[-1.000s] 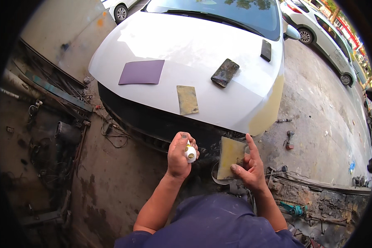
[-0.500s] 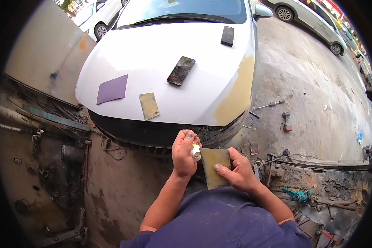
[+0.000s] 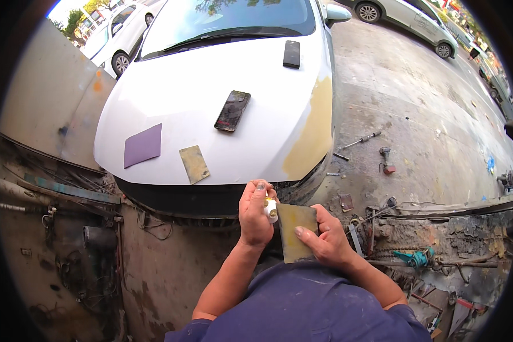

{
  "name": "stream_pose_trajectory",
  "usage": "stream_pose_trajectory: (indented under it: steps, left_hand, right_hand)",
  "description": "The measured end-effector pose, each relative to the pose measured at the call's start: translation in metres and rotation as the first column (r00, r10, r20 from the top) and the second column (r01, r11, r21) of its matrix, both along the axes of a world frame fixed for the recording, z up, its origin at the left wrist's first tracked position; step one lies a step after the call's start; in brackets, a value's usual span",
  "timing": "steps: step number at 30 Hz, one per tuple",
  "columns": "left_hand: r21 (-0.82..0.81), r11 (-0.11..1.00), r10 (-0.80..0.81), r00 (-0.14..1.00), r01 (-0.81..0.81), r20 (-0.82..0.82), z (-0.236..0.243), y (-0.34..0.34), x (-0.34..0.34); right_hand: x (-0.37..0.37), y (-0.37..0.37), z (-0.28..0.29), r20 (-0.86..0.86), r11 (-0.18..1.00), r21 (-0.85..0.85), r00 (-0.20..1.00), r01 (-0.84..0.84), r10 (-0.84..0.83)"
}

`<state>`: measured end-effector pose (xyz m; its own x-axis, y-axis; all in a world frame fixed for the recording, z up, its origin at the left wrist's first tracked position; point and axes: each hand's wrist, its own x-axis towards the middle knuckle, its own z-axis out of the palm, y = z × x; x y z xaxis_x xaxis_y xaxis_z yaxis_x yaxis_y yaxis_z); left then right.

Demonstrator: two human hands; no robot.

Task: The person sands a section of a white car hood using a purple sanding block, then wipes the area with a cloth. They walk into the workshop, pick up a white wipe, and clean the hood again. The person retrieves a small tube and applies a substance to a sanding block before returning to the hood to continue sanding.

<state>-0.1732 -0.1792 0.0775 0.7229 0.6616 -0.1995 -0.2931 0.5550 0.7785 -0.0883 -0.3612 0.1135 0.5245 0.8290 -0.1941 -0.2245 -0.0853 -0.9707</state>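
My left hand (image 3: 255, 215) is closed round a small white tube (image 3: 270, 208) with a yellowish-brown end, most of it hidden by the fingers. Beside it, my right hand (image 3: 328, 236) grips a flat rectangular plate (image 3: 296, 228), dull grey and smeared yellow, thumb on top and fingers behind. The tube's end is close to the plate's upper left corner. Beyond both hands is the white car hood (image 3: 182, 85), with a patch of beige filler (image 3: 309, 137) along its right edge. A second yellow-smeared plate (image 3: 194, 165) lies near the hood's front edge.
On the hood lie a purple sheet (image 3: 142, 146), a dark phone (image 3: 232, 111) and a black rectangular object (image 3: 291, 55). A cordless drill (image 3: 386, 160) and a long-handled tool (image 3: 362, 140) are on the floor to the right. Metal scrap surrounds a teal clamp-like part (image 3: 418, 258) at lower right.
The view has shifted, so the car and the things on it appear lower and further left. Both hands keep their grips and nearly the same pose.
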Motion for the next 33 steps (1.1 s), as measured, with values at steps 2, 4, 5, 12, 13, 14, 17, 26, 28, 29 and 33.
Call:
stream_pose_trajectory:
  steps: [2, 4, 5, 12, 13, 14, 17, 26, 28, 29, 33]
  left_hand:
    - [-0.009, 1.0, 0.007, 1.0, -0.007, 0.007, -0.002, 0.0, 0.001]
    - [-0.033, 0.999, 0.015, 1.0, -0.014, 0.024, -0.004, -0.002, 0.002]
    - [-0.015, 1.0, 0.024, 0.999, -0.024, 0.032, -0.005, -0.003, 0.002]
    - [-0.006, 0.998, 0.056, 0.996, -0.056, 0.074, -0.003, -0.013, 0.001]
    - [-0.018, 0.999, 0.048, 0.994, -0.046, 0.099, -0.002, -0.015, 0.0]
    - [0.01, 0.998, 0.062, 0.996, -0.063, 0.065, -0.001, -0.016, 0.0]
    - [0.047, 0.996, 0.081, 0.996, -0.082, 0.024, -0.001, -0.021, 0.0]
    - [0.042, 0.999, -0.03, 0.998, 0.032, -0.049, -0.006, -0.026, -0.008]
    - [0.005, 0.995, -0.101, 0.993, 0.102, -0.056, -0.005, -0.025, -0.011]
    - [-0.078, 0.99, -0.124, 0.991, 0.12, -0.043, -0.005, -0.026, -0.011]
    - [-0.272, 0.946, -0.182, 0.983, 0.176, 0.003, -0.006, -0.028, -0.012]
  right_hand:
    - [-0.002, 0.002, 0.0, 0.012, 1.0, 0.018, 1.0, -0.002, 0.002]
    - [-0.004, 0.003, 0.0, -0.009, 1.0, 0.026, 1.0, 0.001, -0.001]
    - [-0.005, 0.004, 0.001, -0.028, 1.0, 0.03, 1.0, 0.005, -0.004]
    - [-0.012, 0.006, 0.004, -0.145, 0.996, 0.073, 0.989, 0.048, -0.037]
    - [-0.013, 0.007, 0.003, -0.152, 0.995, 0.082, 0.987, 0.055, -0.042]
    - [-0.013, 0.007, 0.003, -0.159, 0.994, 0.091, 0.986, 0.062, -0.047]
    - [-0.016, 0.006, 0.0, -0.184, 0.992, 0.103, 0.981, 0.078, -0.058]
    - [-0.021, 0.003, -0.004, -0.166, 0.987, 0.107, 0.981, 0.123, -0.104]
    - [-0.021, 0.001, -0.003, -0.197, 0.986, 0.101, 0.974, 0.131, -0.11]
    - [-0.022, 0.0, -0.002, -0.224, 0.985, 0.102, 0.968, 0.139, -0.114]
    - [-0.023, -0.002, 0.0, -0.245, 0.981, 0.116, 0.961, 0.158, -0.126]
